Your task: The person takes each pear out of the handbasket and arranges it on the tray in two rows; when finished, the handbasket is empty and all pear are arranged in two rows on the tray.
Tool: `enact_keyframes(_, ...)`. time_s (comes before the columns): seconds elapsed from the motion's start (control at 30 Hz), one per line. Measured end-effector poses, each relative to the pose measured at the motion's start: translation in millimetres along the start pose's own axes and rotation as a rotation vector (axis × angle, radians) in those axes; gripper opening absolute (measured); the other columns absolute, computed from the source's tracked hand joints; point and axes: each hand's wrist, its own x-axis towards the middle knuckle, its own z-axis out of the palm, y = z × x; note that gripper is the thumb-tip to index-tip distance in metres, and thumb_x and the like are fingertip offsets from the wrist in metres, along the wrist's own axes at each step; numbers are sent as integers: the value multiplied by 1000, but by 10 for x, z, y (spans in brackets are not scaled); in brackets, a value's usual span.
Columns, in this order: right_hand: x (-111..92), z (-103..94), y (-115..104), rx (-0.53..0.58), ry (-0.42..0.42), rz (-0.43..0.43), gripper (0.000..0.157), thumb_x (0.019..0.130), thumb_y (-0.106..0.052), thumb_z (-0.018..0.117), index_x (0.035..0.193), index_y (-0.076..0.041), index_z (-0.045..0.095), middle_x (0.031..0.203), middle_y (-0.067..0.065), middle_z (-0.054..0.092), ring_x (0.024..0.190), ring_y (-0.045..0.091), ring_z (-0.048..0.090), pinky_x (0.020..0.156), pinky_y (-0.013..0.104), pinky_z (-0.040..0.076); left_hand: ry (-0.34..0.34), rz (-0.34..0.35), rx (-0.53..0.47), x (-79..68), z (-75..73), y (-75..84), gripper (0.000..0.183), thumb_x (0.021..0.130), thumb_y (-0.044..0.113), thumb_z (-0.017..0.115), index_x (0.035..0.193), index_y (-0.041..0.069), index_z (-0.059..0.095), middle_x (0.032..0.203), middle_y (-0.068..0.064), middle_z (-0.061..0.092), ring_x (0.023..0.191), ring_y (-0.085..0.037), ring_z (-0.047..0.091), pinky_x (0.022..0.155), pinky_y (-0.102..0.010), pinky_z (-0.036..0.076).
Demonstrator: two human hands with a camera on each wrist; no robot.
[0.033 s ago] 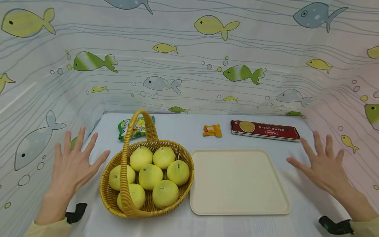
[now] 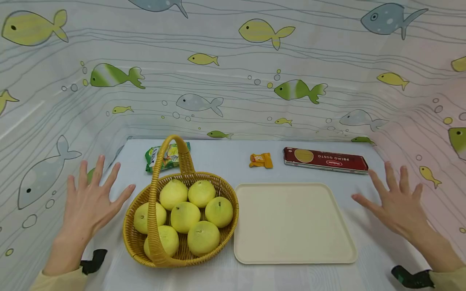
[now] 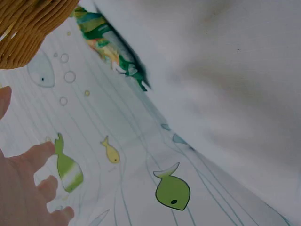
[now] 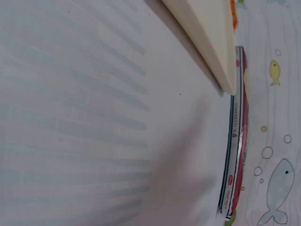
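Note:
My left hand (image 2: 89,204) is held up with fingers spread, left of a yellow wicker basket (image 2: 138,250) with a tall handle. It holds nothing; part of this hand (image 3: 21,188) shows at the lower left of the left wrist view. Several round yellow-green fruits (image 2: 185,217) sit in the basket. My right hand (image 2: 398,204), fingers also spread, is empty beside the right side of a cream rectangular tray (image 2: 295,222). Just beyond its fingertips lies a dark red pack of spaghetti (image 2: 325,160). The right wrist view does not show the hand.
Behind the basket lies a green snack bag (image 2: 168,157), partly hidden by the handle. A small orange packet (image 2: 261,160) lies at the back middle of the white table (image 2: 225,161). Fish-patterned sheeting (image 2: 233,81) walls the back and both sides.

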Motion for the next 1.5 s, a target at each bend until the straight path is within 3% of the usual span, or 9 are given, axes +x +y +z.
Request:
enact_keyframes(0.33, 22, -24, -57, -25, 3, 9, 102, 90, -69, 55, 162, -15, 7, 163, 18, -19, 146, 45, -25, 101, 84, -10, -10, 6, -1, 36, 57, 25, 89, 94, 67, 49, 162, 17, 19, 167, -16, -3, 150, -50, -7, 109, -78, 5)
enact_keyframes(1.17, 66, -82, -131, -81, 39, -49, 105, 87, -71, 57, 162, -15, 9, 164, 23, -9, 147, 38, -27, 103, 83, -9, -55, 15, -11, 111, 32, 86, 89, 95, 67, 46, 162, 16, 18, 167, -14, -8, 150, -50, -7, 110, -77, 2)
enact_keyframes(1.5, 78, -88, -175, -75, 32, -49, 106, 87, -72, 56, 162, -16, 6, 164, 20, -15, 147, 37, -28, 104, 80, -12, -44, 24, -8, 123, 28, 80, 88, 95, 67, 47, 161, 15, 20, 167, -15, -5, 150, -50, -8, 110, -76, 5)
